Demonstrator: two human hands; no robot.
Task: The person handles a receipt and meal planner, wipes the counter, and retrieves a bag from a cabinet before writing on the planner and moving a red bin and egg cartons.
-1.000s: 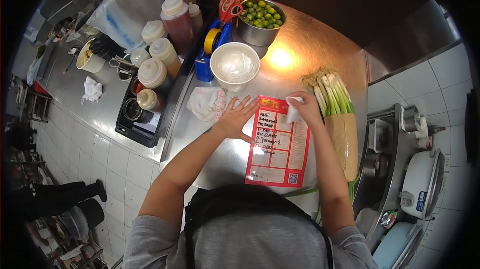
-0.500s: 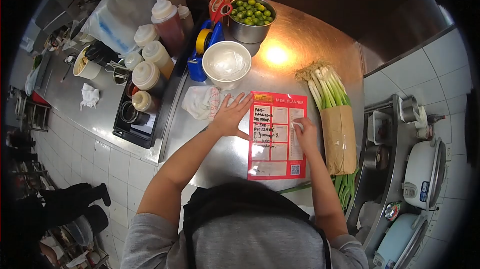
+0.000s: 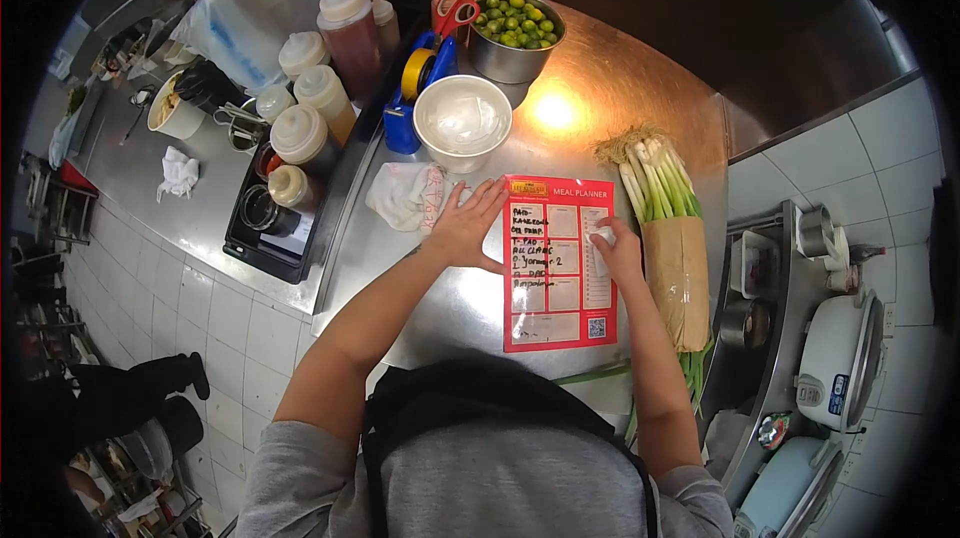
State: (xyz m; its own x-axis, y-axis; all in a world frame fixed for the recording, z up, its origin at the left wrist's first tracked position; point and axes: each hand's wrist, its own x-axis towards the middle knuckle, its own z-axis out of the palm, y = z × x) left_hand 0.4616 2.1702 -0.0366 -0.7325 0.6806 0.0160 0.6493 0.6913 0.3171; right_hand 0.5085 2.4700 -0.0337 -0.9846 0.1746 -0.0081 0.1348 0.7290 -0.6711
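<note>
A red-bordered meal planner sheet [image 3: 553, 335] with black handwriting lies on the steel counter. My left hand [image 3: 470, 228] rests flat with fingers spread along the sheet's left edge. On the planner's right-hand column, my right hand [image 3: 621, 253] has its fingers pinched around a small white wad [image 3: 604, 235], perhaps tissue. A crumpled white cloth [image 3: 398, 196] with red marks lies beside my left fingertips. Right of my right hand is a bundle of spring onions [image 3: 664, 183] wrapped in brown paper.
A white bowl [image 3: 462, 122], a blue tape dispenser [image 3: 402, 128], red-handled scissors [image 3: 455, 10] and a metal pot of small green citrus [image 3: 510, 60] stand behind the sheet. Squeeze bottles [image 3: 300, 134] fill the left side. Rice cookers [image 3: 832, 356] sit on a lower right shelf.
My right hand has shifted slightly up the planner's right column, and the white wad shows more clearly. My left hand stays in place. A blurred hand now appears at the top edge.
</note>
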